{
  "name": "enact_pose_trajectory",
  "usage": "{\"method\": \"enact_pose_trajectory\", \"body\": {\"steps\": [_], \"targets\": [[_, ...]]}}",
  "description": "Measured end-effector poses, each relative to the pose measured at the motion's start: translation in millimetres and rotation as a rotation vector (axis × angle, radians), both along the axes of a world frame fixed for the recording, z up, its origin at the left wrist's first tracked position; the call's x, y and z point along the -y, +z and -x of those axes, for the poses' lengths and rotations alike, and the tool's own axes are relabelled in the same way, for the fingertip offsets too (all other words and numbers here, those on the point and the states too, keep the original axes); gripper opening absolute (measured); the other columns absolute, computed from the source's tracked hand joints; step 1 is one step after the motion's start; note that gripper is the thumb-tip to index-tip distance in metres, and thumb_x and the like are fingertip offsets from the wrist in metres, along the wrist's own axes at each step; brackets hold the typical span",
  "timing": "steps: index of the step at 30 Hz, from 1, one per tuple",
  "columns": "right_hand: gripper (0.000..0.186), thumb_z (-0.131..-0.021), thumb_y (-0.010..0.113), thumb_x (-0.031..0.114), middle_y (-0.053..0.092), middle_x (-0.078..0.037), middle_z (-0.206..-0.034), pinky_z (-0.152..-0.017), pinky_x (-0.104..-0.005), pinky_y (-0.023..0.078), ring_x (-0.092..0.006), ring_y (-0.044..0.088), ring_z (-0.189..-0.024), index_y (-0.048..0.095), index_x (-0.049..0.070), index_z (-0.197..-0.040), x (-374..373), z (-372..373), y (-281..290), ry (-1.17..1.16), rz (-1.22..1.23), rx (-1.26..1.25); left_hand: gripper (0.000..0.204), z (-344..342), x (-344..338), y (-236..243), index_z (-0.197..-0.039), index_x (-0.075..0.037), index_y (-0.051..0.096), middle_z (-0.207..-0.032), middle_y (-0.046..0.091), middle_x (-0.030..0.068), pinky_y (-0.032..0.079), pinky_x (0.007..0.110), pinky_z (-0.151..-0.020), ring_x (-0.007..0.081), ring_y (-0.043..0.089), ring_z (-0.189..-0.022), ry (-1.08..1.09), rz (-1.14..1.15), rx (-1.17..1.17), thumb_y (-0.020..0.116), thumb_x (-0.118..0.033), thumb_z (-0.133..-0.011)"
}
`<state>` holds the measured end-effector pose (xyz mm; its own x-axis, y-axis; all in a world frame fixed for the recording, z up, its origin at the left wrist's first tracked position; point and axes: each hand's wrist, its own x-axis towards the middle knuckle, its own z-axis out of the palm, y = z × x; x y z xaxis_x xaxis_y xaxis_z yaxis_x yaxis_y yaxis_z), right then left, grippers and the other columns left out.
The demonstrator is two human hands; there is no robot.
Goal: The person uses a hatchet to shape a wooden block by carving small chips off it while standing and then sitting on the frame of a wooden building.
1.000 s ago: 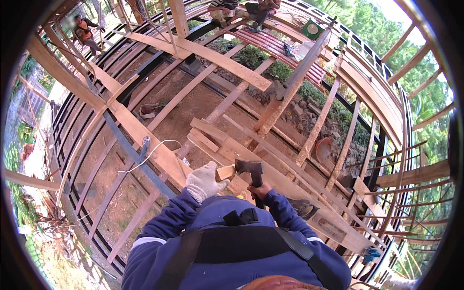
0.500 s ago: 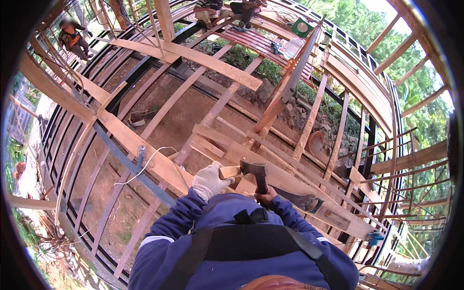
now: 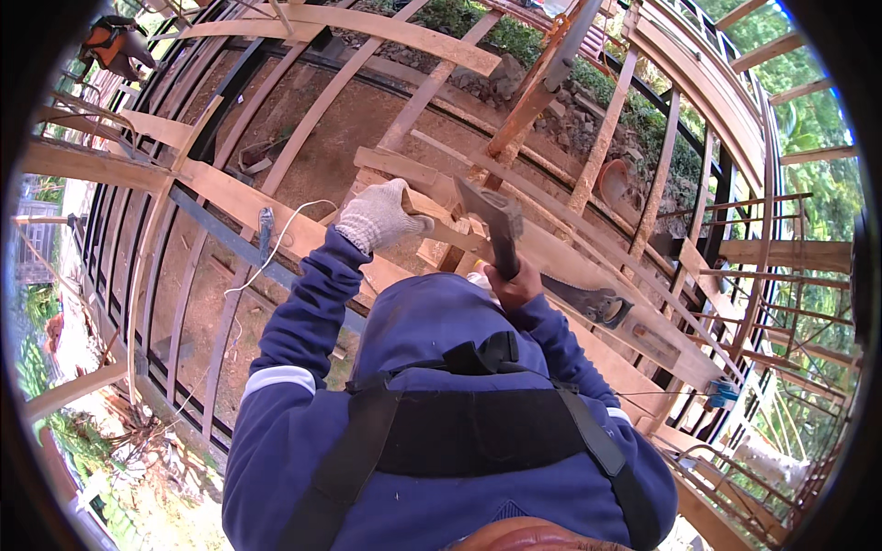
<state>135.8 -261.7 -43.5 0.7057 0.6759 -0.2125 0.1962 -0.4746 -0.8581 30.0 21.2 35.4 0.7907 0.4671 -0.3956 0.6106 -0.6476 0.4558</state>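
Clearly, the greatest care is demanded by the hatchet (image 3: 499,216), whose handle is firmly gripped by the right hand (image 3: 522,283). The block (image 3: 439,208) is grasped by the left hand (image 3: 378,213), between thumb and fingers, and is kept just beside the blade. Whether wood and steel are touching cannot be told. If a stroke were deflected by a knot or by slanted grain, the left thumb could be struck, and little protection would be given by the glove (image 3: 369,225). The block could also be twisted out of the grip, since it is short and no clamp on it is seen. Near the right hand, the saw (image 3: 574,291) is laid along a board (image 3: 570,266); if it were knocked, it could be lost between the joists (image 3: 420,103).

As for materials, the glove is pale and coarsely knitted. The block is blond and squared, and the hatchet head is dark and wedge-shaped. The saw is formed by a long tapering plate with a dark looped handle. Beyond, the joists are straight-sided and brownish, and reddish soil (image 3: 317,174) is seen beneath them. Farther off, rough stones (image 3: 512,84) are heaped irregularly, bordered by green leaves (image 3: 519,41).
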Motion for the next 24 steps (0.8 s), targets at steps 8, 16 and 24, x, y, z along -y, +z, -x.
{"method": "enact_pose_trajectory", "body": {"steps": [8, 16, 24], "targets": [[0.016, -0.094, 0.068, 0.001, 0.065, -0.012, -0.08, -0.066, -0.0345, 0.054, -0.0171, 0.062, -0.071, 0.054, 0.004, -0.101, -19.7, -1.9, 80.2, -0.009, -0.805, 0.166, 0.064, -16.8, 8.3, -3.2, -0.11, -0.004, 0.065, -0.103, 0.074, 0.0205, 0.056, 0.046, -0.088, 0.039, 0.071, -0.102, -0.016, -0.043, 0.023, 0.087, -0.052, -0.074], [0.024, -0.085, 0.07, 0.027, 0.072, -0.025, -0.094, -0.083, -0.0497, 0.054, -0.0452, 0.069, -0.094, 0.068, 0.007, -0.098, -5.6, -12.5, -49.8, 0.195, 0.396, 0.026, 0.067, 7.1, 10.9, -11.3, -0.11, -0.002, 0.064, -0.1, 0.072, 0.023, 0.056, 0.045, -0.087, 0.0386, 0.071, -0.101, 0.076, -0.053, 0.056, 0.088, -0.053, -0.072], [0.026, -0.083, 0.075, 0.029, 0.07, -0.022, -0.079, -0.075, -0.0449, 0.055, -0.0379, 0.071, -0.079, 0.07, 0.005, -0.093, -0.8, -19.0, -35.5, 0.207, 0.312, 0.01, 0.066, 7.0, 12.8, -13.4, -0.11, -0.002, 0.065, -0.104, 0.072, 0.0242, 0.055, 0.046, -0.089, 0.0402, 0.069, -0.104, 0.066, -0.076, 0.092, 0.086, -0.053, -0.073]]}}
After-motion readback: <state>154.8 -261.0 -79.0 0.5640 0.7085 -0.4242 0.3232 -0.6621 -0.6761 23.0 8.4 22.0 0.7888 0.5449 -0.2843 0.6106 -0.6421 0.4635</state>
